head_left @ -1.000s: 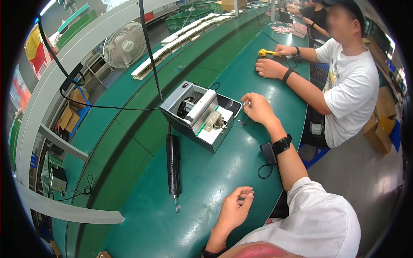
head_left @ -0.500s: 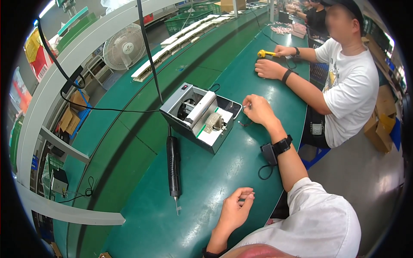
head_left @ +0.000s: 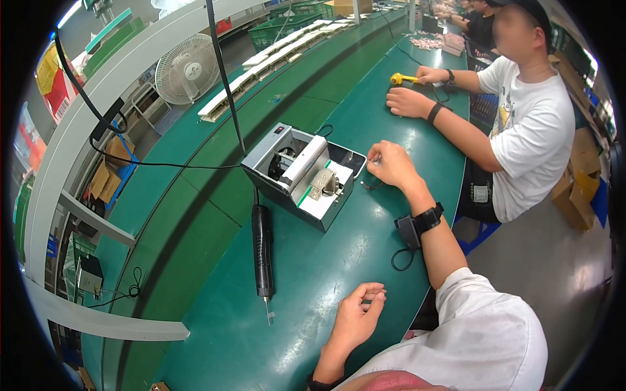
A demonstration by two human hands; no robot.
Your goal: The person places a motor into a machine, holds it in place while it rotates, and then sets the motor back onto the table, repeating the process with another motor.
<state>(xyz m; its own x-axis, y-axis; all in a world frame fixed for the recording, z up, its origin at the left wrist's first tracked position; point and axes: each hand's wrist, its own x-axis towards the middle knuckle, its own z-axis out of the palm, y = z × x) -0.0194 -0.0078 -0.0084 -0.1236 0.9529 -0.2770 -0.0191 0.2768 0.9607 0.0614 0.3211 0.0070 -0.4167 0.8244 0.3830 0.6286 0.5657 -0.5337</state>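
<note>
My right hand is closed in a pinch beside the front corner of a grey-and-black screw feeder. Whatever sits between its fingertips is too small to make out. Just under that hand, a short dark wire lies on the green bench. My left hand rests nearer to me on the bench, loosely curled, with a gap by the thumb and nothing visible in it. To its left lies a black electric screwdriver, its bit pointing toward me. The feeder's top is uncovered, showing a drum and a metal bracket.
A co-worker sits at the right, holding a yellow tool. Beyond the feeder, rows of white strip-shaped parts lie along the green line. A fan stands behind, and a grey frame post reaches in at left.
Both hands stay nearly where they were; the right fingertips shift very slightly. The feeder and screwdriver have not moved.
</note>
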